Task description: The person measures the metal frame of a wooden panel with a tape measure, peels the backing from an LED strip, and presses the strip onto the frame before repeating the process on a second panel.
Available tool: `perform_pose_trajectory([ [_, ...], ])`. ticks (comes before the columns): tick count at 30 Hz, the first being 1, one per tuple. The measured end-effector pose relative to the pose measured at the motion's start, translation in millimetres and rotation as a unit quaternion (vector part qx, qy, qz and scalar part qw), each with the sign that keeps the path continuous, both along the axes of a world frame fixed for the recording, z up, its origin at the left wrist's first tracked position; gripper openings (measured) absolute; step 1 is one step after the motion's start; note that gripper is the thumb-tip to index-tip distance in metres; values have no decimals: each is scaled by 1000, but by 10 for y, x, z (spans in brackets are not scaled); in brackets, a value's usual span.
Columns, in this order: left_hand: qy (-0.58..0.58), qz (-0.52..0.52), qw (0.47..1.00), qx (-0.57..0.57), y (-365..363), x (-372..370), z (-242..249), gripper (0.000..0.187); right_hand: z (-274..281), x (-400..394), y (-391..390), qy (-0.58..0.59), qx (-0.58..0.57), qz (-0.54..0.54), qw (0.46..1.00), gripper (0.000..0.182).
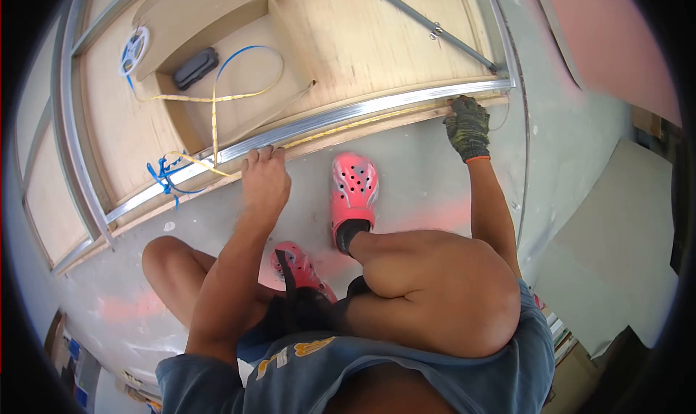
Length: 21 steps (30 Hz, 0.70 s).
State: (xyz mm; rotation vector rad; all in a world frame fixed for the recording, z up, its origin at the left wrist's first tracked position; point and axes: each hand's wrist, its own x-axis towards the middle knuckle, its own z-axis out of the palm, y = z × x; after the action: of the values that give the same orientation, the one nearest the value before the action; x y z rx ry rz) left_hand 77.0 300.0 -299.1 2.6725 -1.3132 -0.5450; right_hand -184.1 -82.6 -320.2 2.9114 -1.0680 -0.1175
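Note:
A yellow LED strip (pixel 341 130) runs along the narrow wooden edge beside a shiny metal rail (pixel 326 109). My bare left hand (pixel 265 182) has its fingers curled on the strip at the edge; the fingertips are partly hidden. My right hand (pixel 467 130), in a dark green patterned knit glove with an orange cuff, is closed over the strip's right end, and a thin wire curves out beyond it. From my left hand the strip loops, yellow on one face and blue on the other, back to a white reel (pixel 133 51).
An open cardboard box (pixel 250 40) with a dark grey object (pixel 195 68) in it rests on the plywood panel (pixel 391 37). Blue ties (pixel 167 178) hang at the rail's left. A diagonal metal brace (pixel 428 22) crosses the panel. My pink clogs (pixel 354 185) are on the grey floor.

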Motion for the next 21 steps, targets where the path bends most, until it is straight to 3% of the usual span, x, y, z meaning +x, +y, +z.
perform_pose_trajectory([
  [6,14,50,998,22,-96,-80,-7,37,269,167,247,9,17,41,999,37],
  [10,11,74,997,13,-119,-146,-89,41,176,348,720,-54,41,127,990,38],
  [12,9,78,997,19,-125,-146,-102,42,96,503,1016,-112,123,163,972,44],
  [16,14,74,997,28,-116,-147,-110,43,85,903,1643,-124,176,282,935,61],
  [18,13,68,997,37,-122,-137,-89,39,113,1129,1933,-135,252,294,912,61],
  [21,2,66,997,42,-118,-142,-118,35,66,1360,2136,-134,259,312,904,57],
])
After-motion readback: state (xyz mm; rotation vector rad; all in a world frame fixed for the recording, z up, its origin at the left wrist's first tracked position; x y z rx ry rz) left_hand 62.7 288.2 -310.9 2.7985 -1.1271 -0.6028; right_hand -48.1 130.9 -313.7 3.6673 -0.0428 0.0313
